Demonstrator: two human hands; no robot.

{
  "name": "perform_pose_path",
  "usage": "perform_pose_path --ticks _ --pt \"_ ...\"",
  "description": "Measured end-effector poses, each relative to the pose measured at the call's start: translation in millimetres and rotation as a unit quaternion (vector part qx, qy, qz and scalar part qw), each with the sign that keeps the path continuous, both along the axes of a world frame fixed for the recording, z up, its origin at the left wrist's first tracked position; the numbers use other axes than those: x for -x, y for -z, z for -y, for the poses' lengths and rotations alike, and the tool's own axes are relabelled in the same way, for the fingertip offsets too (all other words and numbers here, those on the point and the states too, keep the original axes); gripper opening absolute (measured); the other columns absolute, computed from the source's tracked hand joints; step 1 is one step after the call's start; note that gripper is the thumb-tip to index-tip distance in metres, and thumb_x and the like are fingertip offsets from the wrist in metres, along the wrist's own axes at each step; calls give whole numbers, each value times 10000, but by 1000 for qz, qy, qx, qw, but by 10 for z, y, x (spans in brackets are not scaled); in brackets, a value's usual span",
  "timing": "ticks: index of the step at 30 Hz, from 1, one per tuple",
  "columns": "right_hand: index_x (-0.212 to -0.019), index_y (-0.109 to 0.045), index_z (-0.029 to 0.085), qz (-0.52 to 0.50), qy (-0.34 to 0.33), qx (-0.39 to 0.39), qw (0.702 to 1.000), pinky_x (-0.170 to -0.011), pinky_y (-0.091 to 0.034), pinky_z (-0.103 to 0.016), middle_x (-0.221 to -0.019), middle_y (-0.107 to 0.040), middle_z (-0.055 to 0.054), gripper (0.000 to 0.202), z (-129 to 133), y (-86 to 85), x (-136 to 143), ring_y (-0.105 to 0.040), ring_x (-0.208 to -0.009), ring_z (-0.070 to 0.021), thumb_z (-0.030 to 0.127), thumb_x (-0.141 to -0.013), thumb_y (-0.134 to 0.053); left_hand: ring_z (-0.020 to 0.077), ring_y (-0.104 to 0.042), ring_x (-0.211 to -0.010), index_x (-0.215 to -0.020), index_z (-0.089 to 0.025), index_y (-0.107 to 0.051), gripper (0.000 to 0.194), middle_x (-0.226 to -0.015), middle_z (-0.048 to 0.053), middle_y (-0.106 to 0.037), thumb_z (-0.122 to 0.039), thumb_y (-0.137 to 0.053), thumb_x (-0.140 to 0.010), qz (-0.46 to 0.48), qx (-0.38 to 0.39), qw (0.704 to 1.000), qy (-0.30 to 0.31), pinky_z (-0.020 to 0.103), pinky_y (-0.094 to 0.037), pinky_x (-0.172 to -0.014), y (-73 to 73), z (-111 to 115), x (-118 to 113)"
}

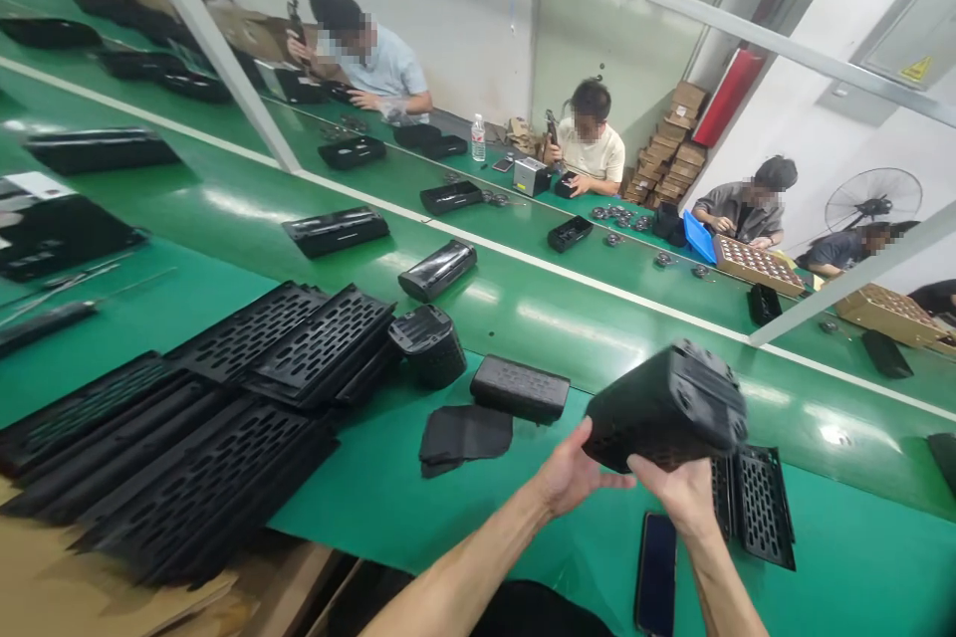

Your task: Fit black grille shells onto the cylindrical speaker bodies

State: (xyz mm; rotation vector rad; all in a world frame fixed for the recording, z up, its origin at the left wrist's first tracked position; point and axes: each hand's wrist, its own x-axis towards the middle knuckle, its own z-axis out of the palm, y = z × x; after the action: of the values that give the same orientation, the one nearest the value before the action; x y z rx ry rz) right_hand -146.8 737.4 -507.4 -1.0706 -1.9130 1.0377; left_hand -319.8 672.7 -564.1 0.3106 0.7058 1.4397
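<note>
A black box-shaped housing [649,403] is raised above the green bench, tilted, with its ribbed end turned to the right. My left hand [572,473] grips its lower left corner, the thumb against the side. Under its near edge, my right hand [676,490] is closed on the same housing, fingers partly hidden behind it. Left of my hands lie a perforated black housing [521,386] and thin black sheets [467,435]. Another black housing [428,346] stands beside large stacks of perforated black panels [216,453].
A phone [655,572] lies below my right hand, near more perforated panels [763,508]. Black housings [438,269] sit along the green conveyor [538,318]. Slanted metal posts [216,50] rise beyond the bench. Several people work across the line. Thin tools [52,318] lie at the left.
</note>
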Motion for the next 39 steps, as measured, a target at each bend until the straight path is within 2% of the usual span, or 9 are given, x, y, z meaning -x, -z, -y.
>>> perform_pose_path --ticks 2,5,9,14,19,25,32,37,39 --pt "-1596 -337 211 6 9 -39 999 -967 -551 -561 -1267 -652 -152 989 -48 -41 -32 -637 -1168 -382 474 -752 -780 418 -499 -1398 -1516 -301 -508 845 -1655 156 -398 -638 -781 -790 -98 20 995 -20 470 -567 -917 -21 99 121" --pt "-1607 -352 279 124 -34 -152 980 -1024 -500 -589 -1389 -550 -150 998 -116 -151 -133 -575 -1249 -401 296 -701 -769 417 -355 -1501 -1597 -359 -377 1061 -1730 118 -228 -607 -878 -695 -249 -58 964 -72 472 -500 -1057 -277 141 386" --pt "-1588 -407 309 239 -123 -201 942 -1052 -456 -628 -1382 -565 -154 984 -141 -187 -176 -553 -1266 -425 216 -670 -750 417 -412 -1447 -1508 -251 -535 1005 -1583 140 -450 -456 -948 -615 -400 -112 909 -27 486 -337 -1208 -528 54 514" --pt "-1639 -258 302 160 -78 -53 983 -1201 -327 -622 -1629 -380 -138 1028 -122 -48 -427 -365 -1497 -401 513 -788 -793 369 -546 -1267 -1482 -199 -519 911 -1398 121 -585 -500 -846 -687 -355 -93 927 -77 441 -428 -1099 -428 152 517" --pt "-1596 -288 272 -16 -37 137 990 -1155 -415 -563 -1637 -384 -168 1109 6 163 -531 -482 -1421 -391 773 -720 -750 328 -567 -1164 -1417 -210 -550 824 -1336 103 -600 -473 -806 -680 -329 -97 935 -90 396 -459 -1009 -409 266 563" --pt "-1603 -252 282 -72 -17 153 986 -1139 -448 -514 -1625 -408 -147 1011 216 132 -467 -426 -1480 -360 739 -812 -685 288 -572 -1084 -1379 -246 -564 776 -1326 86 -586 -470 -787 -670 -321 -109 937 -88 355 -473 -929 -457 315 539" --pt "-1418 -486 241 -48 54 111 991 -1097 -463 -502 -1478 -533 -144 661 362 285 -427 -549 -1317 -344 609 -893 -647 289 -595 -1034 -1385 -208 -576 768 -1183 74 -668 -496 -770 -700 -348 -52 933 -73 364 -458 -937 -327 331 570" --pt "-1541 -364 267 -62 34 258 964 -1099 -464 -483 -1554 -461 -148 818 363 402 -470 -550 -1328 -327 676 -887 -636 349 -538 -1319 -1522 -234 -469 820 -1442 98 -598 -488 -753 -796 -322 0 947 15 422 -357 -1148 -257 411 589" --pt "-1585 -302 294 -62 13 268 961 -1079 -478 -468 -1579 -436 -136 933 396 383 -515 -544 -1336 -331 697 -837 -687 366 -521 -1351 -1543 -230 -450 884 -1461 102 -590 -480 -785 -763 -309 -8 951 14 433 -353 -1161 -242 466 580"
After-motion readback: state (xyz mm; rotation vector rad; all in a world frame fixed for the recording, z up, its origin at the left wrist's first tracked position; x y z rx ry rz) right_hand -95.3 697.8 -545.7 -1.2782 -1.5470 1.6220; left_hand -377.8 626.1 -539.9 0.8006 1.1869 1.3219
